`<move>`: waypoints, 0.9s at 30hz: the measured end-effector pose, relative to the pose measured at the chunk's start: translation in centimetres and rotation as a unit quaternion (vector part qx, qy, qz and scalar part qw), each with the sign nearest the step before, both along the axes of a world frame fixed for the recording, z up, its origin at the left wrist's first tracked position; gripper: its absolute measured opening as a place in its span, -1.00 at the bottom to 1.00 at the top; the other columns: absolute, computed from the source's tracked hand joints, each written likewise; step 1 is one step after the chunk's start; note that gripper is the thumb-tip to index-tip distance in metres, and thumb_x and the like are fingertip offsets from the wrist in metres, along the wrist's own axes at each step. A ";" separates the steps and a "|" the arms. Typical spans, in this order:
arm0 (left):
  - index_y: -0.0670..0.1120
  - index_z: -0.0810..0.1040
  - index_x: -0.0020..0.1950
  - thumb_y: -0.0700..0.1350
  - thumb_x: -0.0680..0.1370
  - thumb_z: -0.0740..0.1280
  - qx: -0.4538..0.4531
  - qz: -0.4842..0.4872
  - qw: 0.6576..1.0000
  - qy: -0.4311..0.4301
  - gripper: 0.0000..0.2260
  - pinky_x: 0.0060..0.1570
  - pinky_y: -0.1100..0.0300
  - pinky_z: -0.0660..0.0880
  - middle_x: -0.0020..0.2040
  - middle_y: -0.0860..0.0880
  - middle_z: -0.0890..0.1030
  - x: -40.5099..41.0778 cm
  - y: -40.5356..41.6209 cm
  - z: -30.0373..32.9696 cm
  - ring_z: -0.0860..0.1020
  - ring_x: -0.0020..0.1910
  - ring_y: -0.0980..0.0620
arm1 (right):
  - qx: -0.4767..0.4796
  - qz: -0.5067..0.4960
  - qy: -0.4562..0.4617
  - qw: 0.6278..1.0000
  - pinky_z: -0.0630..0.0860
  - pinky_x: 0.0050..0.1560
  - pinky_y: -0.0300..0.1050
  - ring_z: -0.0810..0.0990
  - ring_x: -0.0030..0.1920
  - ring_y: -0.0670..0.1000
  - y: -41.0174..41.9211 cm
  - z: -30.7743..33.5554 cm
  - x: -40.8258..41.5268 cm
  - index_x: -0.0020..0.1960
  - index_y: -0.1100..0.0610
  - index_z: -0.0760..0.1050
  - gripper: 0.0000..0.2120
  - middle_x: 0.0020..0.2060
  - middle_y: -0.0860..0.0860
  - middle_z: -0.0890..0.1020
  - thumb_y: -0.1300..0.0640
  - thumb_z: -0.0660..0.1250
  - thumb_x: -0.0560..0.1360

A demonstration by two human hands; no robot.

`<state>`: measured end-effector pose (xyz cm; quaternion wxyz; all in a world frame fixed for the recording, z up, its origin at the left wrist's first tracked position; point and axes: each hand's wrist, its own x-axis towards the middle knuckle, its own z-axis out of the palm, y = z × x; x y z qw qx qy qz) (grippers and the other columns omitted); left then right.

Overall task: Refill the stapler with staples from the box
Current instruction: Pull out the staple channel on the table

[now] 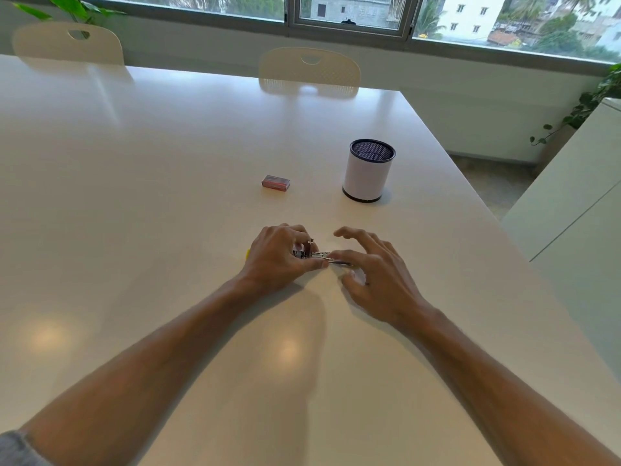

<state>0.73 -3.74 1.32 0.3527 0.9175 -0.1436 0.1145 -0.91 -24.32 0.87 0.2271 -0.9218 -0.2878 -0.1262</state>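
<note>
A small stapler (311, 253) lies on the white table (168, 196) between my hands, its metal staple channel showing and a bit of yellow body peeking out at the left. My left hand (280, 255) is closed around the stapler's body. My right hand (373, 267) pinches the thin metal part at the stapler's right end with thumb and index finger, the other fingers spread. The red staple box (276, 182) sits shut on the table, farther away and apart from both hands.
A white cylindrical pen holder (368, 170) with a dark mesh rim stands to the right of the box. Two pale chairs (309, 70) sit at the table's far side. The table's right edge runs diagonally past the holder.
</note>
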 end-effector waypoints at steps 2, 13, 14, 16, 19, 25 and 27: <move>-0.02 0.73 -0.16 0.14 0.37 0.53 0.000 0.002 1.000 -0.001 -0.75 -0.14 0.11 0.47 -0.17 0.10 0.67 0.0 0.0 0.0 0.57 -0.14 0.04 | 0.011 -0.002 -0.004 1.000 0.33 0.24 -0.10 0.48 0.30 -0.01 0.1 0.0 0.2 0.17 0.02 0.63 -0.67 0.36 -0.01 0.49 0.19 0.39 0.41; 0.01 0.71 -0.17 0.07 0.37 0.54 -0.010 -0.027 1.000 0.013 -0.84 -0.09 0.00 0.56 -0.19 0.12 0.67 -0.2 0.2 0.2 0.62 -0.19 0.05 | -0.022 0.093 0.049 0.994 0.45 0.22 0.02 0.47 0.29 -0.07 0.8 1.9 3.2 0.07 -0.04 0.68 -0.84 0.34 -0.05 0.50 0.13 0.36 0.56; 0.02 0.71 -0.17 0.08 0.36 0.54 -0.013 -0.027 0.999 0.015 -0.84 -0.08 -0.01 0.56 -0.19 0.13 0.67 -0.2 0.2 0.1 0.62 -0.19 0.05 | -0.027 0.099 0.053 0.993 0.44 0.21 0.00 0.46 0.29 -0.08 0.7 2.1 3.4 0.06 -0.07 0.68 -0.84 0.34 -0.07 0.50 0.13 0.37 0.56; 0.03 0.71 -0.16 0.09 0.35 0.53 -0.018 -0.026 0.999 0.019 -0.82 -0.07 -0.02 0.56 -0.19 0.13 0.67 -0.2 0.2 0.1 0.62 -0.18 0.05 | -0.041 0.112 0.062 0.991 0.42 0.21 -0.05 0.45 0.30 -0.10 0.7 2.7 3.7 0.06 -0.10 0.68 -0.83 0.34 -0.09 0.49 0.12 0.40 0.54; 0.03 0.71 -0.11 0.10 0.33 0.53 -0.017 -0.022 0.999 0.026 -0.78 -0.04 -0.02 0.56 -0.17 0.10 0.69 -0.2 0.3 0.1 0.62 -0.15 0.06 | -0.068 0.128 0.093 0.985 0.39 0.23 -0.08 0.43 0.33 -0.11 0.5 3.3 4.2 0.09 -0.11 0.67 -0.81 0.38 -0.09 0.47 0.11 0.41 0.54; 0.08 0.69 -0.07 0.10 0.30 0.53 -0.035 -0.032 0.998 0.034 -0.75 0.02 -0.03 0.55 -0.17 0.07 0.71 -0.2 0.6 0.2 0.64 -0.11 0.05 | -0.092 0.142 0.138 0.976 0.43 0.25 -0.04 0.46 0.29 -0.10 0.4 4.1 4.7 0.13 -0.12 0.67 -0.80 0.38 -0.07 0.48 0.07 0.41 0.54; 0.08 0.69 -0.07 0.08 0.29 0.53 -0.038 -0.046 0.998 0.034 -0.75 0.01 -0.03 0.55 -0.17 0.07 0.71 -0.3 0.7 0.3 0.64 -0.12 0.06 | -0.099 0.148 0.141 0.974 0.44 0.27 -0.02 0.45 0.31 -0.08 0.4 4.2 4.7 0.13 -0.12 0.67 -0.80 0.37 -0.07 0.48 0.07 0.41 0.54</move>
